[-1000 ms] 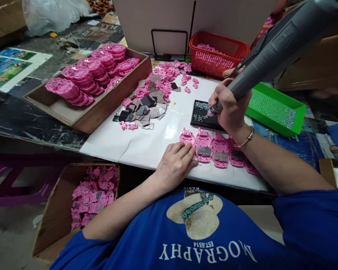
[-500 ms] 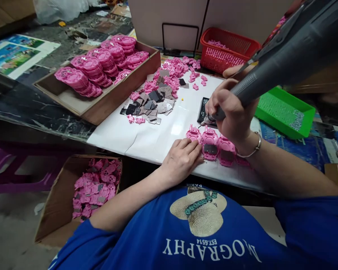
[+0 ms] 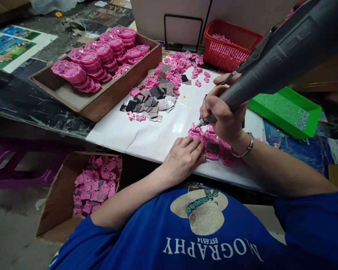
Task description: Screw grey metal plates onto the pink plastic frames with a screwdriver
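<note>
My right hand (image 3: 224, 112) is wrapped round a dark grey electric screwdriver (image 3: 259, 67), which slants down to the left. Its tip meets the top of the leftmost pink plastic casing (image 3: 195, 132) in a short row. My left hand (image 3: 183, 155) lies over that casing, fingers bent and pressed together on it, covering its lower half. Beside it stands a second pink casing (image 3: 212, 150) with a dark plate set in it. A third casing (image 3: 227, 155) is partly behind my right wrist.
Dark and grey plates (image 3: 157, 99) and small pink parts (image 3: 176, 65) lie heaped on the white board (image 3: 135, 137). A wooden tray (image 3: 121, 84) holds stacked pink casings. Around stand a red basket (image 3: 222, 52), a green screw tray (image 3: 287, 108) and a cardboard box (image 3: 52, 210) of pink parts.
My right hand has brought the screwdriver tip slightly left and down onto the leftmost casing. The left hand stays on the casing. The view has shifted slightly.
</note>
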`<state>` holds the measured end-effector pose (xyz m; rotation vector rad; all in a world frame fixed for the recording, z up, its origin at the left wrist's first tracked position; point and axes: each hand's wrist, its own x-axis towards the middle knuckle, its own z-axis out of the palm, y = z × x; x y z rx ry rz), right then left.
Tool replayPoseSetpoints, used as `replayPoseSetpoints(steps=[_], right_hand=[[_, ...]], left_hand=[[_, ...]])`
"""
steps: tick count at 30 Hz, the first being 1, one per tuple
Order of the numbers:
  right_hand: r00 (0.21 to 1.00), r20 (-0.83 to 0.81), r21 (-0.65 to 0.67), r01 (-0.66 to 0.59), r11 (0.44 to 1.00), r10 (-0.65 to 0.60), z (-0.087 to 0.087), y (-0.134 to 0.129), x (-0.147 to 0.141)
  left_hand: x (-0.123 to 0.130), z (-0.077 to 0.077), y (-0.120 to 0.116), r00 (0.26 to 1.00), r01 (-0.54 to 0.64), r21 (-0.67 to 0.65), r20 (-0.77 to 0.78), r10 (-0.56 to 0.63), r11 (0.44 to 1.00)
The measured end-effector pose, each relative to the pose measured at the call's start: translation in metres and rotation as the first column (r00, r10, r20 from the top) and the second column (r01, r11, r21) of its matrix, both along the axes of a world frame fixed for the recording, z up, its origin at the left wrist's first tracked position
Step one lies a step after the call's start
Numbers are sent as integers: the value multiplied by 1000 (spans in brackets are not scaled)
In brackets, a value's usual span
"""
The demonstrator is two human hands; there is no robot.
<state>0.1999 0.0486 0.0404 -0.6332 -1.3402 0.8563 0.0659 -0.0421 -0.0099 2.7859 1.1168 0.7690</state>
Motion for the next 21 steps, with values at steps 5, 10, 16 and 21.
replayPoseSetpoints(steps=[5,10,16,21], right_hand=[[998,63,-9,-24,1000,25,0,-2,-4],[997,17,-16,-79,997,80,-1,-1,-5],[999,-27,42,-33,999,34,16,8,7],[989,-7,130,147,981,-148,24,23,30]], left_hand=[[1,-3,1,999,11,20,51,-12,1000],[0,-4,2,999,10,14,52,-11,1000],[0,-4,2,997,4,43,77,-7,999],[0,-4,2,994,15,71,105,-22,997]])
